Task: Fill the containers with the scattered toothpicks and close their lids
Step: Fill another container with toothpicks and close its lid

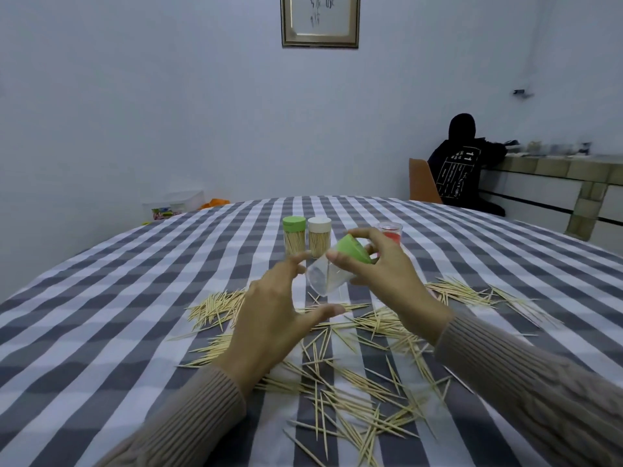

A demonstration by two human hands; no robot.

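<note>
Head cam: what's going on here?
A person is refilling toothpick containers. The right hand holds an empty clear container with a green lid, tilted in the air; the left hand is open beside it. Two filled, lidded containers stand behind. Scattered toothpicks cover the checked tablecloth.

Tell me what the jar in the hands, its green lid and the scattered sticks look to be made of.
Jar: clear plastic, probably; see-through, light glints.
Green lid: opaque matte plastic, evenly coloured.
Toothpicks: pale wood or bamboo, dull and thin with pointed ends.
</note>
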